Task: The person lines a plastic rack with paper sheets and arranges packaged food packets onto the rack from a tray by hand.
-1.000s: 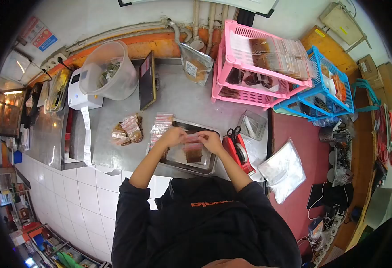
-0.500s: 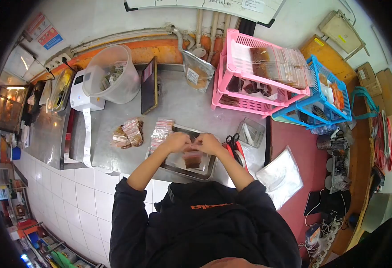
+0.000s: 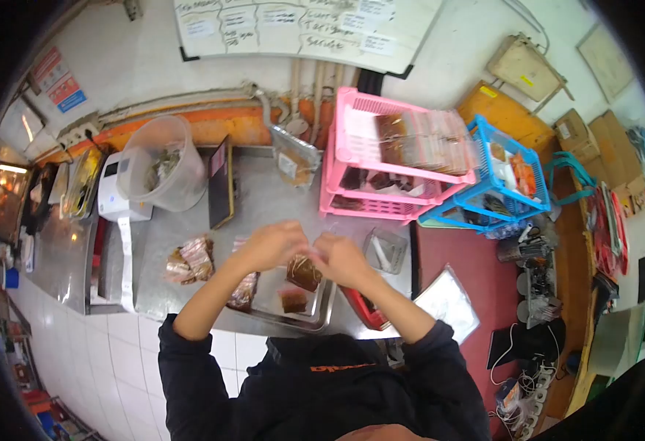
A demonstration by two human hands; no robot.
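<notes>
My left hand [image 3: 277,244] and my right hand [image 3: 339,259] meet above a metal tray [image 3: 324,309], fingers pinched at the top of a small clear packet [image 3: 305,273] with brown contents. The packet hangs between them over the tray. Below it, another brown packet [image 3: 293,300] lies in the tray. A row of packets [image 3: 244,292] is at the tray's left side, partly hidden by my left forearm. Farther left on the metal table, a loose pile of packets [image 3: 191,260] rests.
A pink rack [image 3: 344,158] full of packets and a blue rack [image 3: 510,208] stand at the right. A red tape dispenser [image 3: 363,307] is partly under my right forearm. A clear bucket [image 3: 166,165], label printer [image 3: 120,192] and dark upright tablet [image 3: 221,184] stand behind left.
The view has tilted up, showing more whiteboard. My hands have lifted a brown packet off the stack in the tray; it now hangs from my fingers.
</notes>
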